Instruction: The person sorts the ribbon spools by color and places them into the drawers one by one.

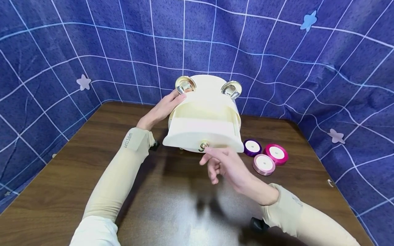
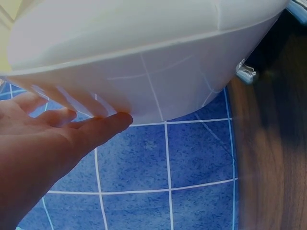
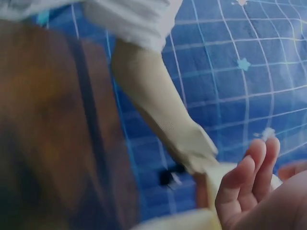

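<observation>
A white rounded box [image 1: 209,82] with two shiny gold ear-like discs stands on the table. Its curved-front drawer [image 1: 184,135] is pulled out, and pale inner walls show behind the front. Against the box's left side rests my left hand [image 1: 164,107]; the left wrist view shows its fingers [image 2: 103,129] lying along the smooth white wall. My right hand [image 1: 226,167] is just below the drawer's gold knob [image 1: 204,145], a fingertip at or touching it. The other fingers [image 3: 240,184] bend loosely with nothing in them. Whether the fingertip presses the knob is unclear.
Right of the box lie three ribbon rolls: a purple roll [image 1: 252,147], a magenta roll [image 1: 277,153] and a pink roll [image 1: 263,164]. The dark wooden table [image 1: 154,212] meets a blue gridded curtain [image 1: 197,44] at the back and sides.
</observation>
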Tool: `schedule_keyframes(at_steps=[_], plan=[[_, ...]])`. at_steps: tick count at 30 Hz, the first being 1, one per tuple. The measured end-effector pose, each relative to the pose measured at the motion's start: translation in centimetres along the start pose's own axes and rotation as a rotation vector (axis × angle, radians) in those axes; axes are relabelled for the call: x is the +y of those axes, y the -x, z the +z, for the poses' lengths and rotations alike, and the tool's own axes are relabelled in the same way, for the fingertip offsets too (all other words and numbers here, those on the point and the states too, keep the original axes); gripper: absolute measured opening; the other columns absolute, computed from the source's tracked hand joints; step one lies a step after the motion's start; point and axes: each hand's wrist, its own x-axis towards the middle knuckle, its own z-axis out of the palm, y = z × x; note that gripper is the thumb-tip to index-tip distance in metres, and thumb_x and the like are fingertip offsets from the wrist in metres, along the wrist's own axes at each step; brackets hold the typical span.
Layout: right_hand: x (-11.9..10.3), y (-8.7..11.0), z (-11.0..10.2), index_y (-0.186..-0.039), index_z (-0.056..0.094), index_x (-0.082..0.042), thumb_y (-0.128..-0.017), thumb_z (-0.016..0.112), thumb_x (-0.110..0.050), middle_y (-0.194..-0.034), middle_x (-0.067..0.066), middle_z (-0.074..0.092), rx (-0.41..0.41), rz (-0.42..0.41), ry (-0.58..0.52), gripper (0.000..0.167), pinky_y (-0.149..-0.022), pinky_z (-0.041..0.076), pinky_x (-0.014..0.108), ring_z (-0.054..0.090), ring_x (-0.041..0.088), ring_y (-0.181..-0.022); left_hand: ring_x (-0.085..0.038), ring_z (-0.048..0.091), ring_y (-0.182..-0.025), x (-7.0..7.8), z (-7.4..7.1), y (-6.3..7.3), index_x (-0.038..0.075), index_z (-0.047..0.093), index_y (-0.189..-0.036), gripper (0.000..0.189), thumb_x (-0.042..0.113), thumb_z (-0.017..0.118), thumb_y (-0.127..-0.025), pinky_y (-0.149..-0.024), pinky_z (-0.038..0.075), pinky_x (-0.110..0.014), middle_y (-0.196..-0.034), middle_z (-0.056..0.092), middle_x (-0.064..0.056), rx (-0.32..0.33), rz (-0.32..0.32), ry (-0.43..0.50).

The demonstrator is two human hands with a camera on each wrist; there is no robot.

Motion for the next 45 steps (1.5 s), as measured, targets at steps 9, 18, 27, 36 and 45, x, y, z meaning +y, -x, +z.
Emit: schedule_keyframes(at_steps=[9, 18, 27, 36, 45], plan=[[-3.0, 1.5, -6.9, -0.090, 0.070, -0.005, -0.102, 0.037, -0.004, -0.058, 0.000, 0.062, 0.059, -0.475, 0.008, 0.035, -0.045, 0.045, 0.023, 0.056, 0.012, -0.049, -0.019, 0.052, -0.121, 2.6, 0.0, 1.3, 0.019, 0.033, -0.149, 0.052, 0.042, 0.039, -0.103, -0.108, 0.039, -0.038, -0.144, 0.047, -0.007, -0.040, -0.015, 0.000], [1.2, -1.4, -16.4, -0.093, 0.071, 0.000, -0.094, 0.062, -0.021, -0.078, 0.010, 0.072, 0.476, -0.259, 0.951, 0.023, -0.063, 0.053, 0.027, 0.066, 0.019, -0.068, -0.017, 0.053, -0.119, 3.0, 0.0, 1.8, 0.018, 0.037, -0.147, 0.048, 0.038, 0.040, -0.103, -0.107, 0.041, -0.036, -0.142, 0.049, -0.007, -0.026, -0.007, 0.015], [6.9, -3.0, -20.1, -0.130, 0.056, 0.001, -0.077, 0.078, -0.033, -0.118, 0.031, 0.061, 0.202, 0.125, 1.431, 0.067, -0.089, 0.046, 0.059, 0.056, 0.047, -0.107, -0.016, 0.050, -0.123, 2.8, 0.0, 1.9, 0.019, 0.037, -0.147, 0.049, 0.040, 0.041, -0.103, -0.108, 0.039, -0.037, -0.145, 0.045, -0.004, -0.044, 0.005, 0.009], [7.0, -4.0, -19.9, -0.131, 0.058, -0.005, -0.071, 0.082, -0.028, -0.117, 0.028, 0.062, 0.210, 0.191, 1.412, 0.069, -0.075, 0.050, 0.054, 0.059, 0.040, -0.100, -0.015, 0.048, -0.122, 2.8, -0.2, 2.0, 0.020, 0.035, -0.148, 0.050, 0.041, 0.040, -0.103, -0.109, 0.037, -0.037, -0.144, 0.044, -0.003, -0.033, -0.010, 0.015], [2.7, -3.2, -18.9, -0.127, 0.060, -0.003, -0.073, 0.080, -0.030, -0.107, 0.027, 0.064, 0.253, 0.009, 1.365, 0.064, -0.074, 0.047, 0.044, 0.059, 0.036, -0.093, -0.016, 0.049, -0.122, 2.4, -0.1, 1.6, 0.016, 0.035, -0.148, 0.051, 0.039, 0.040, -0.103, -0.109, 0.038, -0.037, -0.144, 0.044, -0.005, -0.042, 0.012, 0.024]])
